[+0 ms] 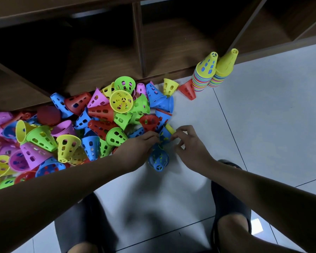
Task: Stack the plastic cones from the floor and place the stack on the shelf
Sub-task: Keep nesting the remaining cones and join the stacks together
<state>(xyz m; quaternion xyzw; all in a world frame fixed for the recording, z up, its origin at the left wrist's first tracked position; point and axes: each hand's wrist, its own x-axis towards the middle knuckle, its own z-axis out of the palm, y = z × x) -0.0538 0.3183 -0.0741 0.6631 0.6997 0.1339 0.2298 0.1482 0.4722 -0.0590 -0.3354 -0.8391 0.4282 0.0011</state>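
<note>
A big heap of loose perforated plastic cones (66,136) in blue, red, green, yellow and pink lies on the floor against the shelf. My left hand (138,148) and my right hand (188,145) meet over a short blue stack of nested cones (159,159), its tip pointing toward me. The left hand's fingers grip the stack near its wide end. The right hand's fingertips pinch a blue cone (165,135) at that wide end. Two tall finished stacks (204,73) (223,68), yellow on top, stand on the floor by the shelf.
The dark wooden shelf (139,44) with open compartments runs along the top. White floor tiles (263,115) lie to the right. Two feet in dark slippers (230,201) stand at the bottom. A red cone (188,90) and a yellow one (169,86) lie near the finished stacks.
</note>
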